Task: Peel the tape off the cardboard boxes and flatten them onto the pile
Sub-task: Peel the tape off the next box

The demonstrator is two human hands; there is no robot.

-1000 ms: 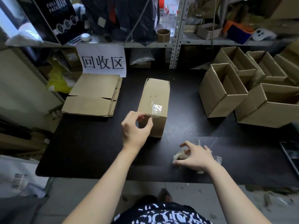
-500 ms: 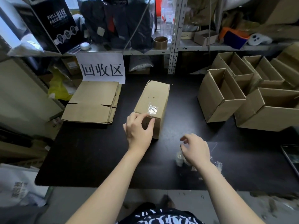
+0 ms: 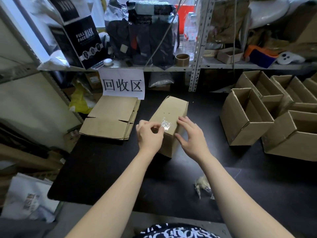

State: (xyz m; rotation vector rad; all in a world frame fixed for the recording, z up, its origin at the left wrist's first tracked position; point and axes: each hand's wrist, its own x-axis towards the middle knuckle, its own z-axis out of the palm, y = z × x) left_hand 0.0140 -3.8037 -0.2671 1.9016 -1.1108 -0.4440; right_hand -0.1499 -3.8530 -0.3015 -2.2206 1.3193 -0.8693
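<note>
A closed cardboard box [image 3: 171,110] lies on the black table [image 3: 106,169], with a shiny strip of clear tape [image 3: 166,125] over its near top edge. My left hand [image 3: 149,136] is at the box's near left corner, its thumb and forefinger curled together at the tape's end. Over the near right corner my right hand [image 3: 191,136] has its fingers spread, the fingertips on the box top and the thumb on its near face. The pile of flattened boxes [image 3: 109,117] lies to the left.
Several open cardboard boxes [image 3: 247,117] crowd the table's right side. A crumpled wad of peeled tape [image 3: 202,185] lies near the front edge by my right forearm. A paper sign [image 3: 122,85] hangs from the shelf [image 3: 223,66] behind the pile.
My right hand left the wad of tape near the front edge and came up to the box's near right corner. My left hand stayed at the tape end.
</note>
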